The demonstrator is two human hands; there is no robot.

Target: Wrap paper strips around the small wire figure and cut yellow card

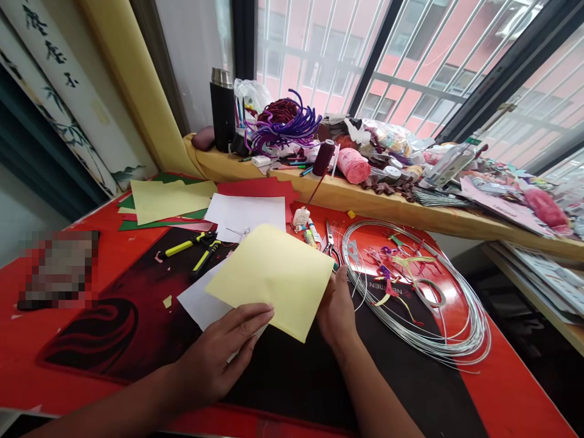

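A sheet of yellow paper (278, 274) is held up over the black and red mat, tilted toward me. My left hand (232, 347) pinches its lower edge, the fingers on top and the thumb beneath. At the sheet's right edge, my right hand (337, 307) grips it, with most of its fingers hidden behind the paper. Below and behind lies white paper (196, 298), partly covered. Just beyond the right hand are scissors (329, 237), their handles partly hidden. Yellow-and-black pliers (207, 258) rest on the mat left of the sheet.
A coil of silver wire (474, 334) circles paper scraps and a tape roll (429, 293) on the right. Behind are a small white bottle (301, 218) and stacked coloured paper (173, 201). A cluttered wooden ledge (387, 207) bounds the red table's far side.
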